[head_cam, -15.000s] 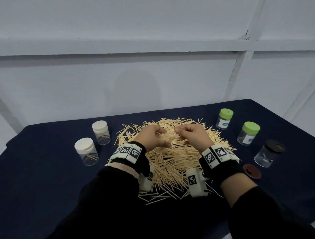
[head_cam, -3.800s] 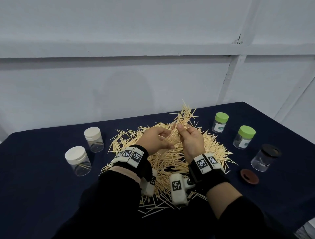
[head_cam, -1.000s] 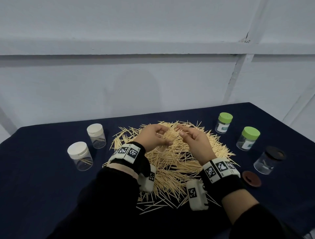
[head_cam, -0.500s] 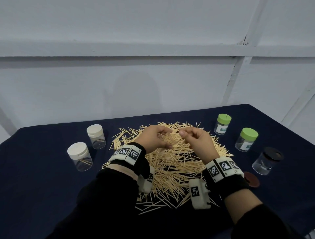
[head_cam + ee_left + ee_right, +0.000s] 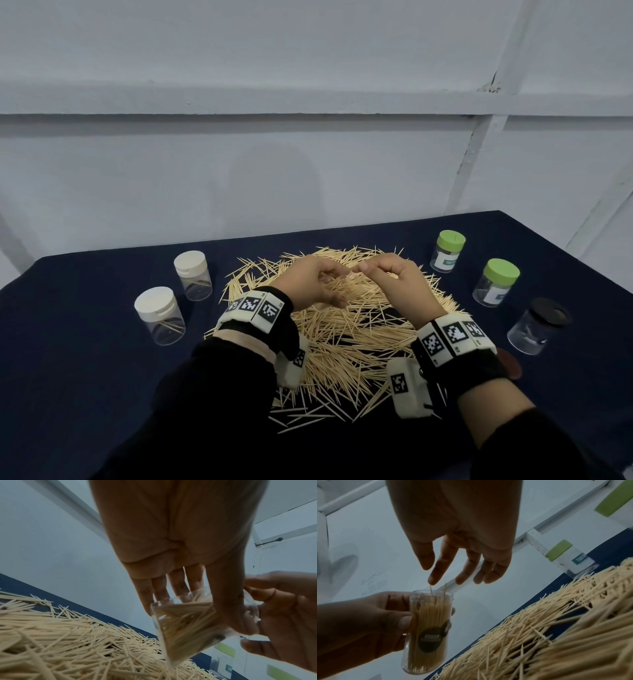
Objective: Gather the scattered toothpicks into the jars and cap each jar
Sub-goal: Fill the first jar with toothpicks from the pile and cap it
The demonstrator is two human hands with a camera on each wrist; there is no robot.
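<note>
A big heap of toothpicks (image 5: 346, 332) lies on the dark blue cloth (image 5: 85, 359). My left hand (image 5: 308, 281) grips a clear labelled jar (image 5: 428, 622) packed with upright toothpicks, just above the heap. Two toothpicks (image 5: 444, 591) stick out of its uncapped mouth. My right hand (image 5: 394, 277) hovers over the mouth with loose, spread fingers. Its index fingertip (image 5: 433, 580) touches the tip of one protruding toothpick. In the left wrist view the jar (image 5: 185, 623) shows from below, between my left fingers (image 5: 176, 582) and the right hand (image 5: 283, 615).
Two white-capped jars (image 5: 193, 279) (image 5: 159, 315) stand at the left, each with a few toothpicks. At the right are two green-lidded jars (image 5: 448, 251) (image 5: 496, 281) and a black-lidded jar (image 5: 537, 325). A loose brown lid (image 5: 512, 366) lies by my right wrist.
Seconds ago my right hand held a toothpick bundle above the jar; it now holds none. Over the last second it closed in on the left hand, fingertips over the jar's mouth.
</note>
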